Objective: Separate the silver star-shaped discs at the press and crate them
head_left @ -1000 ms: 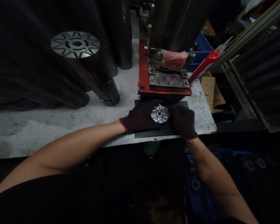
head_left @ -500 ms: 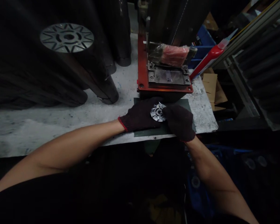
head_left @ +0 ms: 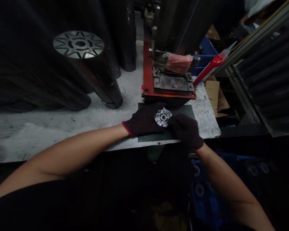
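Speckled grey-white bench carries tall, dark cylindrical stacks toward ten o'clock and a red metal machine base toward twelve. Over a flat dark-green mat, the dark-gloved left hand grips a small, silvery slotted metal disc from its nine o'clock side. Since half a second ago, the dark-gloved right hand has drawn off the disc's face to its four o'clock edge, uncovering more slots; work seems to have shifted rimward. Whether its grip holds anything cannot be told.
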A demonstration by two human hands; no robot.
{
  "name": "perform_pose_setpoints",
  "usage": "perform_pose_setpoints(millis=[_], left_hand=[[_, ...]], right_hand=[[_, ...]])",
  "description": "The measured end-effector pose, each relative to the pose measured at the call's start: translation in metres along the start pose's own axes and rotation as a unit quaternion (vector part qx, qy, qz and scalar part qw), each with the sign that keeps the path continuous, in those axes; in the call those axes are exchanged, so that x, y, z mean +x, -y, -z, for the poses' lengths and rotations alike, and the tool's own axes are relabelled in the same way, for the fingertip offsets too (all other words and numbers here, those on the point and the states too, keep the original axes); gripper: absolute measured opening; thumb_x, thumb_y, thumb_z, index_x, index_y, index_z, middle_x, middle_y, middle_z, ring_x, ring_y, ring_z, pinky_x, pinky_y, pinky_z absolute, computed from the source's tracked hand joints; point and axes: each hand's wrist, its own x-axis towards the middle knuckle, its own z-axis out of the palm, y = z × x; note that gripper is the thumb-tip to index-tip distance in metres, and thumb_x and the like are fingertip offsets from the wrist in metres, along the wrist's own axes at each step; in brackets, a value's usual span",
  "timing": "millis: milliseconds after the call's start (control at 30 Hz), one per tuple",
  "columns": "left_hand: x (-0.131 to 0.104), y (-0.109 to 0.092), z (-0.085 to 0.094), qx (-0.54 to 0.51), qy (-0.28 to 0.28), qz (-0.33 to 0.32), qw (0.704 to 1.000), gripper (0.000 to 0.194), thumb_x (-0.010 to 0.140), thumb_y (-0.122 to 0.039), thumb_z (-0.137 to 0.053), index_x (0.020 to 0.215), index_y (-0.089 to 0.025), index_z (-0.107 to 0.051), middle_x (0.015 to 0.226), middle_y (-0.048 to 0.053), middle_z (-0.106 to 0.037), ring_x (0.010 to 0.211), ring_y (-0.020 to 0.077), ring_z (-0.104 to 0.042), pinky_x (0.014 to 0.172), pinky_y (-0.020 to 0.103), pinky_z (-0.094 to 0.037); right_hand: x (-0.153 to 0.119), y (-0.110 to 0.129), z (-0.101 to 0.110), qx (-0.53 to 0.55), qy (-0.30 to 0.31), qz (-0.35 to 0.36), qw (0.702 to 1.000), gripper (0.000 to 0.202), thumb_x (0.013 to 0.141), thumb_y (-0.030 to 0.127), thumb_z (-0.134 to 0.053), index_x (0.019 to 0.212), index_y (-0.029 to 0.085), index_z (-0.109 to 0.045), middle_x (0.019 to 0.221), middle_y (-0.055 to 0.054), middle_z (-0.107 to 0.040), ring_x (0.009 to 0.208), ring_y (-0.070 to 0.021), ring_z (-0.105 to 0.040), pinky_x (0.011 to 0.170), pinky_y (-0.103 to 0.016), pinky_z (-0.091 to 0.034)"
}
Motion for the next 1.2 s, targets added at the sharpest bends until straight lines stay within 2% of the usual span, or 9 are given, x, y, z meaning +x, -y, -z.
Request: perform_pose_setpoints(millis=[133,300,500,633,733,900,967,1067,1200], left_hand=[[0.0,0.0,0.001,0.006,0.008,0.005,1.0,0.1,0.074,-0.048,-0.096,0.163,-0.02,-0.057,0.159,0.014,-0.065,0.138,0.0411,-0.067,0.12,0.054,-0.052],[0.0,0.002,0.001,0.039,0.015,0.012,0.999,0.099,0.075,-0.055,-0.094,0.162,-0.025,-0.057,0.159,0.01,-0.065,0.138,0.0397,-0.067,0.12,0.053,-0.052],[-0.001,0.003,0.001,0.028,0.023,0.007,0.999,0.097,0.083,-0.058,-0.09,0.165,-0.022,-0.053,0.158,0.012,-0.066,0.139,0.0387,-0.067,0.12,0.052,-0.052],[-0.001,0.01,-0.002,0.041,0.007,-0.013,0.999,0.103,0.08,-0.056,-0.094,0.166,-0.022,-0.051,0.162,0.012,-0.062,0.144,0.0401,-0.062,0.123,0.053,-0.05],[-0.001,0.011,-0.007,0.032,-0.004,-0.022,0.999,0.106,0.077,-0.055,-0.098,0.166,-0.022,-0.052,0.161,0.013,-0.063,0.143,0.0398,-0.064,0.123,0.053,-0.051],[0.0,0.005,-0.011,0.014,-0.044,0.0,0.999,0.11,0.063,-0.049,-0.107,0.159,-0.027,-0.058,0.157,0.009,-0.066,0.143,0.0393,-0.063,0.123,0.055,-0.052],[0.001,0.004,-0.008,-0.001,-0.038,-0.016,0.999,0.102,0.069,-0.046,-0.103,0.158,-0.028,-0.058,0.156,0.007,-0.067,0.141,0.0369,-0.066,0.122,0.053,-0.053],[0.001,0.007,-0.002,-0.012,0.005,-0.039,0.999,0.103,0.076,-0.049,-0.099,0.163,-0.024,-0.051,0.159,0.011,-0.065,0.142,0.0385,-0.065,0.121,0.054,-0.054],[0.001,0.011,-0.003,-0.017,-0.003,-0.028,0.999,0.127,0.062,-0.054,-0.108,0.167,-0.02,-0.046,0.164,0.017,-0.06,0.148,0.0425,-0.06,0.124,0.058,-0.051]], right_hand=[[-0.005,0.003,-0.004,0.071,-0.006,-0.069,0.995,0.028,0.111,0.036,-0.057,0.108,0.026,-0.083,0.105,-0.004,-0.085,0.097,-0.0231,-0.08,0.087,-0.038,-0.064],[-0.006,0.009,-0.004,-0.007,-0.025,-0.031,0.999,0.033,0.112,0.028,-0.051,0.108,0.024,-0.083,0.106,-0.007,-0.085,0.1,-0.0247,-0.08,0.094,-0.04,-0.063],[-0.002,0.008,0.0,-0.065,0.054,0.018,0.996,0.028,0.11,0.021,-0.055,0.113,0.02,-0.083,0.11,-0.011,-0.084,0.102,-0.0257,-0.079,0.095,-0.037,-0.062],[-0.013,0.003,-0.011,-0.037,0.034,-0.015,0.999,0.031,0.111,0.023,-0.055,0.128,0.022,-0.08,0.115,-0.01,-0.084,0.103,-0.0254,-0.079,0.093,-0.038,-0.063],[-0.013,0.007,-0.005,0.003,0.027,-0.044,0.999,0.028,0.111,0.029,-0.058,0.128,0.023,-0.08,0.116,-0.007,-0.084,0.104,-0.0251,-0.08,0.093,-0.039,-0.064],[0.034,0.01,0.034,-0.061,-0.12,0.007,0.991,0.031,0.106,0.039,-0.069,0.131,0.023,-0.078,0.128,-0.01,-0.08,0.116,-0.0292,-0.077,0.101,-0.044,-0.062],[0.069,0.002,0.045,-0.107,-0.096,0.048,0.988,0.036,0.104,0.043,-0.071,0.135,0.025,-0.077,0.138,-0.011,-0.076,0.13,-0.0342,-0.07,0.114,-0.053,-0.054],[0.117,-0.017,0.051,-0.101,0.01,0.104,0.989,0.042,0.105,0.052,-0.068,0.136,0.025,-0.075,0.144,-0.009,-0.072,0.138,-0.0355,-0.064,0.123,-0.06,-0.044],[0.129,-0.021,0.047,-0.116,0.032,0.169,0.978,0.045,0.11,0.055,-0.054,0.125,0.02,-0.079,0.13,-0.009,-0.077,0.128,-0.0331,-0.069,0.115,-0.059,-0.048]])
